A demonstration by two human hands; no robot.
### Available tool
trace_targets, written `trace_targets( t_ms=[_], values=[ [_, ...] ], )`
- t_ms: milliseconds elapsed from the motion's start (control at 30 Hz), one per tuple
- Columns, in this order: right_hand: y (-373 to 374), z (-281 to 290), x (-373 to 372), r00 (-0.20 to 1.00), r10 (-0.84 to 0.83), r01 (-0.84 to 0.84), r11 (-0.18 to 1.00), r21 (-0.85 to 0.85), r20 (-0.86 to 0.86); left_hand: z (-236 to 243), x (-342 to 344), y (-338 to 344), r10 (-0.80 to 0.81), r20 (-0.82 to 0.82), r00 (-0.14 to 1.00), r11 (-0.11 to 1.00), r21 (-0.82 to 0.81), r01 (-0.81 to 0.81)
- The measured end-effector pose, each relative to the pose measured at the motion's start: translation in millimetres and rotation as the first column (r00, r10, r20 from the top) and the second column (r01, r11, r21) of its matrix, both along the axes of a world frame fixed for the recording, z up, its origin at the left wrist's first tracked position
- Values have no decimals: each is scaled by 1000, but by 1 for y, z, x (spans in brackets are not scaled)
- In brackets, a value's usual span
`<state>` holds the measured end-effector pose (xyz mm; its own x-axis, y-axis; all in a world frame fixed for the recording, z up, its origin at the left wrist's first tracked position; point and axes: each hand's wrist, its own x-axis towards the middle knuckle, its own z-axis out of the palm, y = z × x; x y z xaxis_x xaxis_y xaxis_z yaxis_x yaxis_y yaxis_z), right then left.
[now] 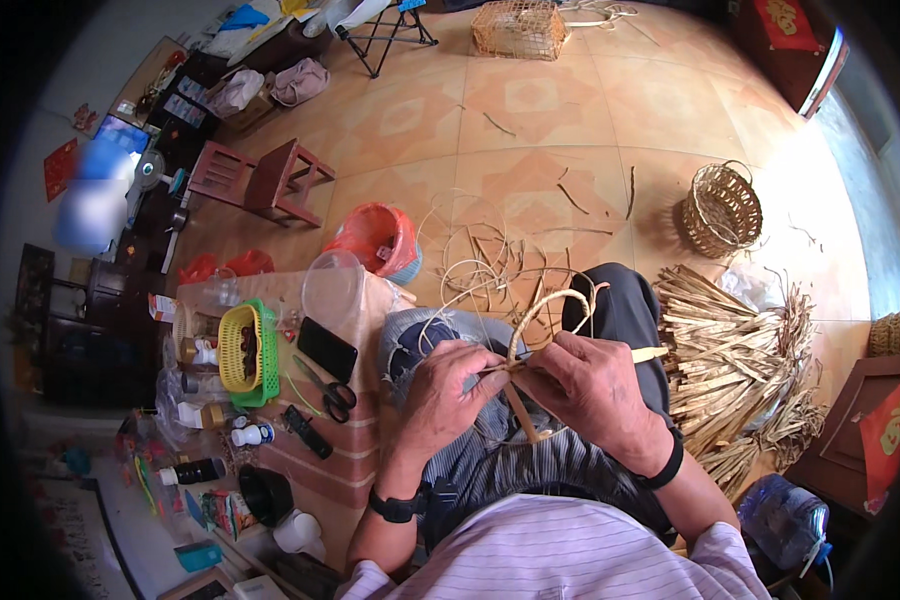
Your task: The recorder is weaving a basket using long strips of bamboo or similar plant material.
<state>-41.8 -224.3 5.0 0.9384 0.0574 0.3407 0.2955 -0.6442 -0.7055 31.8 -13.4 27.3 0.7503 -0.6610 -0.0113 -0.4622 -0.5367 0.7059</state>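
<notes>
Above my lap, both hands meet at the foot of an arched wicker handle, wrapped in pale strip. My left hand pinches its near end between thumb and fingers. Pressed close on the other side, my right hand grips the same spot with curled fingers. A flat tan strip slants down from between the hands toward my lap. Thin loose canes curl outward beyond them. The fingers hide the joint itself, and whether a basket body is attached cannot be made out.
On the table at left lie black scissors, a phone and a yellow-green basket. A red-lined bucket stands beyond. Dried strips pile at right, near a woven basket. A wooden chair stands far left.
</notes>
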Motion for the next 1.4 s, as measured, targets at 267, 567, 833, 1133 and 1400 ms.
trace_targets(
  t_ms=[267,567,833,1133,1400],
  values=[
    [-9,-3,-27,949,47,29,971,-236,311,3,0,0,-17,-4,1000,1000,-11,17],
    [-9,-9,-15,848,434,-286,858,-426,304,-1,3,1,-59,36,998,997,-44,60],
    [-10,31,40,876,361,-297,926,-231,320,-9,3,2,-88,183,979,984,-136,114],
    [-11,44,83,946,249,-220,963,154,-207,-7,-1,1,-72,182,981,990,-110,93],
    [-17,43,129,662,356,-328,929,171,-660,-3,-13,-7,129,47,991,975,-190,-118]
  ],
)
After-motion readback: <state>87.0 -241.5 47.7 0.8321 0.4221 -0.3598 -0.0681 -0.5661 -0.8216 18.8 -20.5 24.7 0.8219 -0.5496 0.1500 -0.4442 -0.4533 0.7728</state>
